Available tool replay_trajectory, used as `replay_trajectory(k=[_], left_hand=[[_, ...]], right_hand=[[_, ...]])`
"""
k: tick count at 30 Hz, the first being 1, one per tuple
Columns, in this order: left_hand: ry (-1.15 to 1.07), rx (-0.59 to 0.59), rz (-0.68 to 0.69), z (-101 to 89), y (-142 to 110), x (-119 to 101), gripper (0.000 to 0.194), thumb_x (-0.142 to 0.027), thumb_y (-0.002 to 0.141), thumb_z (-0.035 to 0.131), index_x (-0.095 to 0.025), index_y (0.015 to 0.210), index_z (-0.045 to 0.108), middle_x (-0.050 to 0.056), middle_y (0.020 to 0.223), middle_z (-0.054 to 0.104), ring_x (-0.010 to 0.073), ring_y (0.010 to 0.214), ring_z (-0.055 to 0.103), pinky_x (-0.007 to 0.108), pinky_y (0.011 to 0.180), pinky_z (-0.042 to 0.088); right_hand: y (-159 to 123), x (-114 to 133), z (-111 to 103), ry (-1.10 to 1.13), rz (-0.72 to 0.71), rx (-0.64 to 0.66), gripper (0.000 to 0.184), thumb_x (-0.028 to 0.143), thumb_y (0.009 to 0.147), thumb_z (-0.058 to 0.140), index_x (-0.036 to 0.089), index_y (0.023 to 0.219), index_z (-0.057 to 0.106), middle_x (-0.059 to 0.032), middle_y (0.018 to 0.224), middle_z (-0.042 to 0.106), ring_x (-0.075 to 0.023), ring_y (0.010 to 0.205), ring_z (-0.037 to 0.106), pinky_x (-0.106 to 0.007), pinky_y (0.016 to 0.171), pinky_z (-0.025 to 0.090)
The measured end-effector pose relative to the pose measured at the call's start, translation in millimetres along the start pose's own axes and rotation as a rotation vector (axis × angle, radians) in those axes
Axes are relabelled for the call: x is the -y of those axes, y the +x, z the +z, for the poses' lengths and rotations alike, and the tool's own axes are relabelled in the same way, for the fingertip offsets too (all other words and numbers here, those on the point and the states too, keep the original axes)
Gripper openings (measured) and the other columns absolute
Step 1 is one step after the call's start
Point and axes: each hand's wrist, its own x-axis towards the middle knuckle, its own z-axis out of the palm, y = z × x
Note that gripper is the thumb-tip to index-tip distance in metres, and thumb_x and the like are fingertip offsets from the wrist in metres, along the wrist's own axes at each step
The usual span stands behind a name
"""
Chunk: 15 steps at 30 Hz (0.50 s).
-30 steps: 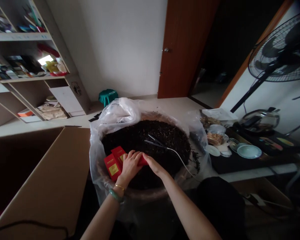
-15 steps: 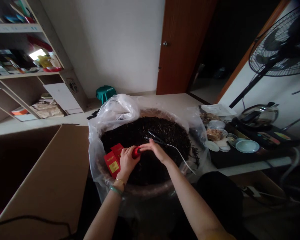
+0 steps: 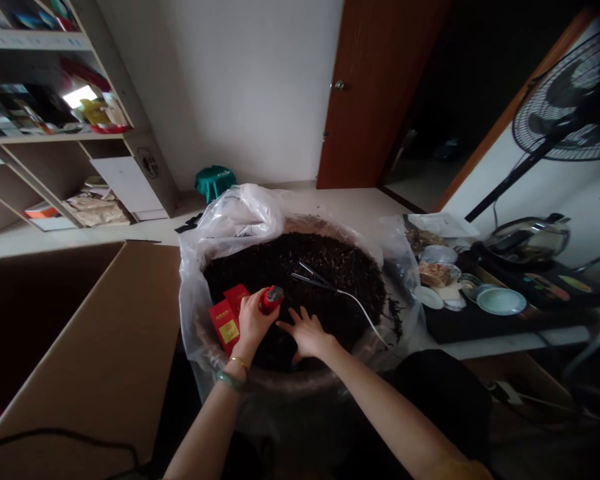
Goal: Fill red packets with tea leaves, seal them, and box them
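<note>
In the head view, my left hand [image 3: 253, 320] is closed around a small red pouch [image 3: 269, 301], upright, with something dark at its top. To its right, my right hand [image 3: 309, 335] is spread low over dark loose leaves [image 3: 345, 260], which look like tea; whether its fingertips touch them I cannot tell. The leaves fill a wide round basket lined with a clear plastic bag [image 3: 190, 300]. Two red packets [image 3: 224, 325], one with a gold square, lie on the left beside my left hand. Beyond my right hand rests a dark flat-iron-like clamp [image 3: 314, 276] with a white cord.
An open cardboard box [image 3: 100, 333] stands on the left. On the right, a low table bears a glass kettle [image 3: 530, 240], a pale bowl [image 3: 501, 300] and small dishes. A black fan [image 3: 560, 113] rises behind it. Shelves [image 3: 35, 140] stand at the back left.
My right hand has moved from the pouch's top down toward the leaves, and its fingers have spread. My left hand still holds the pouch, whose top now shows. The view has shifted slightly.
</note>
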Motion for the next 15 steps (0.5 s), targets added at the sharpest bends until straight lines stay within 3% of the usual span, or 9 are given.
replay_trajectory(k=[4,7,12,15], left_hand=[[-0.019,-0.017,-0.042,-0.5,-1,1,0.042,-0.025,0.067,0.072,-0.02,0.108,0.064,0.005,0.095,0.07,0.0234,0.088,0.058,0.035,0.079,0.049],[-0.029,-0.012,-0.039,-0.5,-1,1,0.041,-0.026,0.068,0.071,-0.021,0.108,0.064,0.005,0.094,0.069,0.0233,0.087,0.058,0.036,0.078,0.049],[-0.027,0.006,-0.019,0.1,-2,3,0.042,-0.026,0.067,0.072,-0.02,0.108,0.063,0.005,0.091,0.069,0.0237,0.086,0.058,0.036,0.075,0.049],[-0.036,0.001,-0.014,0.3,-2,4,0.041,-0.026,0.068,0.072,-0.021,0.108,0.064,0.004,0.091,0.069,0.0231,0.085,0.059,0.036,0.075,0.049]], right_hand=[[-14,1,9,-0.085,0.003,-0.17,0.077,0.028,0.061,0.081,0.031,0.131,0.049,-0.0157,0.139,0.04,-0.0412,0.125,0.037,-0.054,0.092,0.042],[-10,-5,5,-0.025,0.056,-0.255,0.055,0.013,0.068,0.07,0.027,0.12,0.058,-0.0129,0.125,0.049,-0.0317,0.113,0.047,-0.041,0.083,0.048],[11,-13,-6,0.154,0.143,-0.393,0.044,0.012,0.073,0.063,0.024,0.115,0.061,-0.0105,0.124,0.05,-0.0261,0.11,0.049,-0.035,0.086,0.045],[19,-20,-4,0.151,0.181,-0.373,0.049,0.011,0.069,0.066,0.024,0.116,0.059,-0.0114,0.123,0.051,-0.0268,0.108,0.051,-0.035,0.083,0.045]])
